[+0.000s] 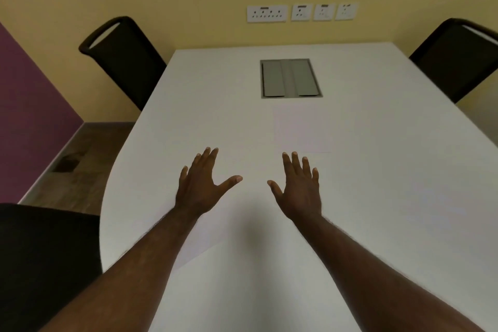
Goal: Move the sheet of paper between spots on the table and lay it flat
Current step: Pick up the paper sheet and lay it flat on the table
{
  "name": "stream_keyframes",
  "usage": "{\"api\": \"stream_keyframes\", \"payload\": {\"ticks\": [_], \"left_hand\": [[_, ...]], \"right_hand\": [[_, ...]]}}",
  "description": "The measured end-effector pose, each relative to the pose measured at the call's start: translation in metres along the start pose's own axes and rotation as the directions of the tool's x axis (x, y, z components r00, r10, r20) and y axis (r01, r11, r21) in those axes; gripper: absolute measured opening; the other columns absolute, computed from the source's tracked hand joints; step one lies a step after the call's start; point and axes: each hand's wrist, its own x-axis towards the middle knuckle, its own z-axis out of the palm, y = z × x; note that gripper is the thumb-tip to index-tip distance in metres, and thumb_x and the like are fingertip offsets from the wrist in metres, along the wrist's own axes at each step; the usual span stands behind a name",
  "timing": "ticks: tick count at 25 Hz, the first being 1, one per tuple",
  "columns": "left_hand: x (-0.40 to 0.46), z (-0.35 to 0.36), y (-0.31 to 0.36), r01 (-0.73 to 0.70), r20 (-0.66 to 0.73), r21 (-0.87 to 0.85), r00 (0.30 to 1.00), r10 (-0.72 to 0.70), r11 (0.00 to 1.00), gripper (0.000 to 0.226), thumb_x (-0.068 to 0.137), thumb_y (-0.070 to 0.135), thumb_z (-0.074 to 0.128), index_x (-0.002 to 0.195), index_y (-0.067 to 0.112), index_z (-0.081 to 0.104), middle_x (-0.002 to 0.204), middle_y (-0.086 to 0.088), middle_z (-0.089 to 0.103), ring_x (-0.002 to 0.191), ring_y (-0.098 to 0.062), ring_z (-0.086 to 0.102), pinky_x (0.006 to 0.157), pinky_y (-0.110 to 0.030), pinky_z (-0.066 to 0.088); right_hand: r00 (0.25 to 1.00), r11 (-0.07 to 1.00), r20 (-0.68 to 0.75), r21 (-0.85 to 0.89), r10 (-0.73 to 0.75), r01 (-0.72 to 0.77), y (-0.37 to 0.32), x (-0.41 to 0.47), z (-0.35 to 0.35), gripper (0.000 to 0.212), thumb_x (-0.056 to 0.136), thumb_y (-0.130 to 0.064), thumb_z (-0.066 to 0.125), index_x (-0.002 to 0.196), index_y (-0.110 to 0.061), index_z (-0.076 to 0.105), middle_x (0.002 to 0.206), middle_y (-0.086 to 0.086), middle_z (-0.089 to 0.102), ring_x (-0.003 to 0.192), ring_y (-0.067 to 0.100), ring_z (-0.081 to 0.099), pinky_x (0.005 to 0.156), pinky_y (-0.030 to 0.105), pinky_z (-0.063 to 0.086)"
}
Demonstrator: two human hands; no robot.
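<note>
White paper sheet (301, 128) flat on table (377, 197); left hand (200, 186) & right hand (300, 191) spread, holding nothing.

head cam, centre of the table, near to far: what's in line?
Right hand hovering open → sheet of paper lying flat → grey cable hatch set into the table → wall sockets on the far wall. Left hand sits level with the right, also open.

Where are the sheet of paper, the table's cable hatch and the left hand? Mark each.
sheet of paper (301, 128), head view, middle of the faint flat sheet.
cable hatch (290, 77), head view, centre of its grey lid.
left hand (200, 186), head view, back of the hand.
</note>
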Motion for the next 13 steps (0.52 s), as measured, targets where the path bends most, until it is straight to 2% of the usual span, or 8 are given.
{"api": "stream_keyframes", "payload": {"ticks": [7, 13], "left_hand": [[0.019, 0.019, 0.124, -0.034, -0.064, -0.034, 0.997, 0.031, 0.999, 0.104, 0.066, 0.088, 0.039, 0.151, 0.032, 0.018, 0.162, 0.008, 0.015, 0.150, -0.012, 0.010, 0.120, -0.048, 0.010], [0.043, 0.040, 0.182, -0.051, -0.115, -0.026, 0.992, 0.048, 0.998, 0.100, 0.070, 0.085, 0.039, 0.152, 0.031, 0.016, 0.163, 0.008, 0.012, 0.150, -0.012, 0.009, 0.119, -0.047, 0.009]], "right_hand": [[0.997, 1.000, -0.075, 0.015, -0.020, 0.021, 0.109, 0.042, -0.082, 0.072, 0.096, -0.052, 0.039, 0.154, -0.022, 0.008, 0.163, 0.006, 0.009, 0.150, 0.028, 0.007, 0.120, 0.049, 0.006], [0.996, 0.999, -0.080, 0.040, -0.029, 0.032, 0.165, 0.070, -0.109, 0.073, 0.096, -0.053, 0.038, 0.154, -0.022, 0.006, 0.163, 0.003, 0.009, 0.150, 0.026, 0.006, 0.121, 0.048, 0.004]]}}
